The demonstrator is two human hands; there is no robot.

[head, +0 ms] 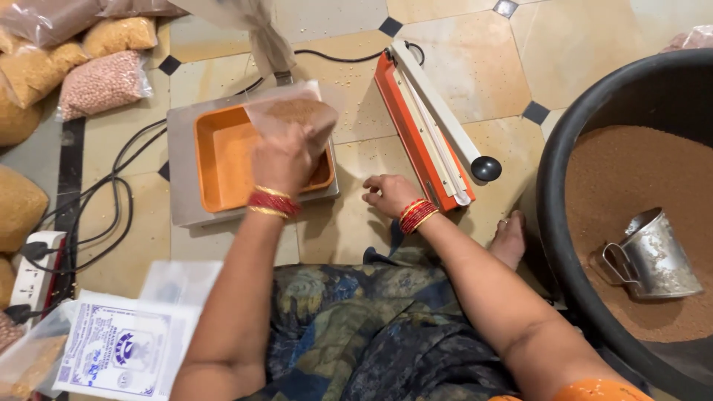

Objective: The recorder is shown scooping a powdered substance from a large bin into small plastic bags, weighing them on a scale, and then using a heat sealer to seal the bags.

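The left hand [286,160] holds a clear plastic bag [293,111] over an orange tray [223,160]. The fingers are closed around the lower part of the bag. The bag is see-through and part full of tiny brown grains. It leans over, with the grains at the end far from the person. The hand hides the bottom of the bag, so it is hard to tell if it touches the tray. The orange tray sits on a flat grey scale [182,167] on the tiled floor.

The right hand [388,194] rests on the floor [594,37], just beside an orange and white sealing machine [423,122]. Its fingers are loosely curled and hold nothing. Both wrists wear red and gold bangles.

On the right is a big black tub [553,186] full of the same brown grains. A shiny metal scoop [653,256] lies in the grains. At the top left are filled bags [104,82] of grains and seeds. At the bottom left is a pile of flat empty bags [126,349] with blue print.
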